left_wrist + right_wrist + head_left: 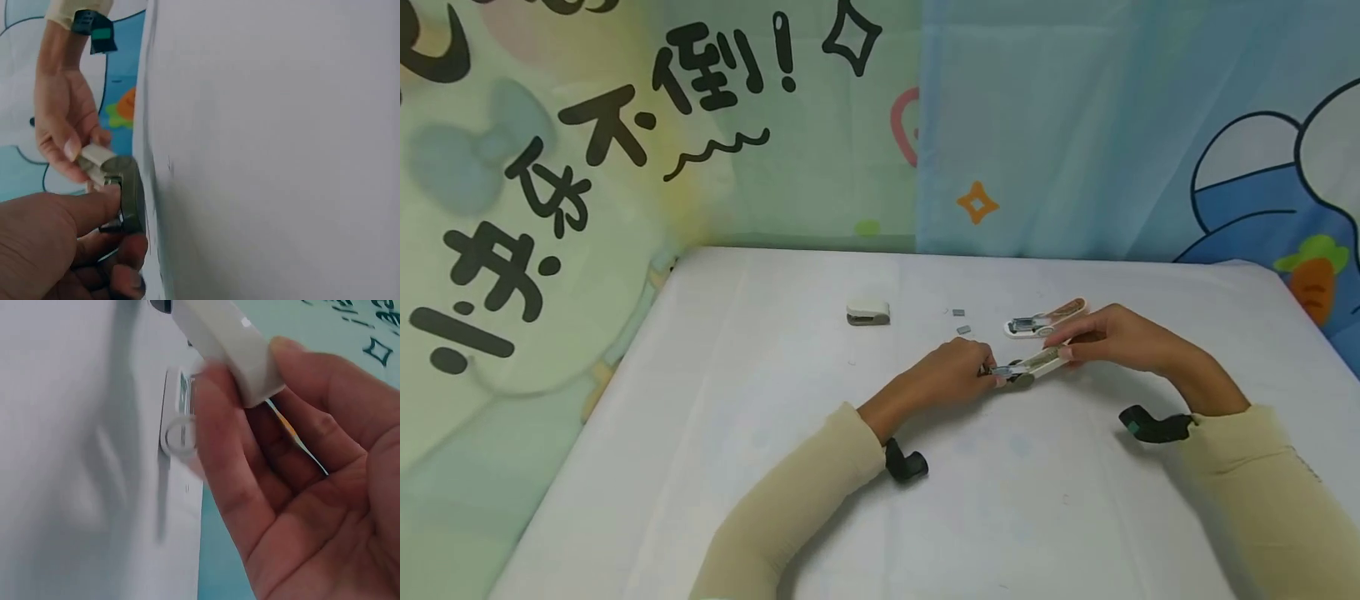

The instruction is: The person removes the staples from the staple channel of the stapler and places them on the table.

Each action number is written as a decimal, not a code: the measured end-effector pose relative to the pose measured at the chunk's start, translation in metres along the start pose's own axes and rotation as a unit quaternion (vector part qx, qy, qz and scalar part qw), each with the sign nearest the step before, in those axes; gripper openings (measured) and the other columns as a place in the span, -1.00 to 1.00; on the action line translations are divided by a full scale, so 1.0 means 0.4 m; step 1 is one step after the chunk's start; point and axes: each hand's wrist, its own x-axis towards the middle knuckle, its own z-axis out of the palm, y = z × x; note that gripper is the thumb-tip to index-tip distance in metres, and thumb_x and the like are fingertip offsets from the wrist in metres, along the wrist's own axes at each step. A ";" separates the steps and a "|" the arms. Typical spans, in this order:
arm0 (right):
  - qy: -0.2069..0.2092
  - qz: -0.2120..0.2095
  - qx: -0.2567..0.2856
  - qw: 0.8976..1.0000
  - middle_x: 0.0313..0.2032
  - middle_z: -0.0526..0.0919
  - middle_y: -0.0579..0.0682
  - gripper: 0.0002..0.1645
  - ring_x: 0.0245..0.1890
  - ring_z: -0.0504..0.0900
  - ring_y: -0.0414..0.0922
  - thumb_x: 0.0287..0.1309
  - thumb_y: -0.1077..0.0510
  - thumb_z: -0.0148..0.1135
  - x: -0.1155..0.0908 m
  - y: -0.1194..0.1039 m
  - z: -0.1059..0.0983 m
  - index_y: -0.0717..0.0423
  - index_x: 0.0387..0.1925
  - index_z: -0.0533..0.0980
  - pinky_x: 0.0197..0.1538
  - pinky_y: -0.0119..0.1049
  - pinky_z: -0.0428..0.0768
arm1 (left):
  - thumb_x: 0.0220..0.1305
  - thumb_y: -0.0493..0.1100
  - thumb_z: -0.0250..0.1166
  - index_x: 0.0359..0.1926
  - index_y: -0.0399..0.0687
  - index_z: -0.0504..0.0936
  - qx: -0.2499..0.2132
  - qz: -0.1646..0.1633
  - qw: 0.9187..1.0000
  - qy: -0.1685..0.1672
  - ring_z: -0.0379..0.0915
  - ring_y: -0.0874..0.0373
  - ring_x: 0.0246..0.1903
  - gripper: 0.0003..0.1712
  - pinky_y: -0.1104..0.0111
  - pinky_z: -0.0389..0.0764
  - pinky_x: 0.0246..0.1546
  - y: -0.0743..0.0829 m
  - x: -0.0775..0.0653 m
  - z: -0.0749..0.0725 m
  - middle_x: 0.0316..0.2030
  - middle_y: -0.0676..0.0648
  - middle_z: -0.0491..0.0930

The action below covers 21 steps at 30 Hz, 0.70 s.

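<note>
hands: 2 (left hand [951, 372], right hand [1123, 337]) | staplers: 3 (closed stapler [868, 313] at left, opened stapler [1043, 321] at far right, held stapler [1043, 362] in both hands) | small grey pieces [958, 312]: 2 | black wrist devices [1156, 427]: 2 | sleeves [805, 483]: 2 | white table [625, 467]: 1
</note>
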 end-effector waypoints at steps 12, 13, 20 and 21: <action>0.065 0.038 -0.011 0.997 0.12 0.53 0.13 -0.61 -0.11 0.57 -0.30 0.32 0.13 0.22 -0.045 0.039 -0.046 0.28 0.09 0.56 -0.09 -0.31 0.55 | 0.38 -0.04 0.24 -0.16 -0.07 0.68 0.079 -0.058 0.995 0.033 0.32 0.28 -0.48 -0.78 0.45 0.37 -0.53 0.070 0.080 0.038 -0.42 0.11 0.53; 0.064 0.042 -0.011 0.997 0.11 0.54 0.12 -0.61 -0.11 0.56 -0.30 0.32 0.13 0.22 -0.044 0.041 -0.045 0.27 0.09 0.57 -0.09 -0.30 0.55 | 0.37 -0.03 0.25 -0.16 -0.06 0.68 0.085 -0.061 0.994 0.035 0.32 0.28 -0.48 -0.78 0.45 0.37 -0.54 0.068 0.081 0.040 -0.43 0.11 0.53; 0.055 0.062 -0.045 0.996 0.09 0.56 0.20 -0.61 -0.15 0.55 -0.25 0.37 0.14 0.16 -0.042 0.036 -0.046 0.29 0.11 0.54 -0.11 -0.19 0.55 | 0.36 -0.04 0.26 -0.15 -0.05 0.67 0.069 -0.049 0.996 0.037 0.36 0.31 -0.45 -0.79 0.46 0.40 -0.49 0.061 0.091 0.043 -0.38 0.13 0.54; 0.055 0.066 -0.054 0.995 0.08 0.57 0.20 -0.60 -0.14 0.55 -0.22 0.37 0.12 0.15 -0.041 0.031 -0.047 0.30 0.11 0.54 -0.11 -0.16 0.54 | 0.36 -0.04 0.26 -0.12 -0.04 0.67 0.064 -0.050 0.996 0.034 0.37 0.32 -0.44 -0.79 0.47 0.41 -0.47 0.062 0.092 0.042 -0.36 0.13 0.55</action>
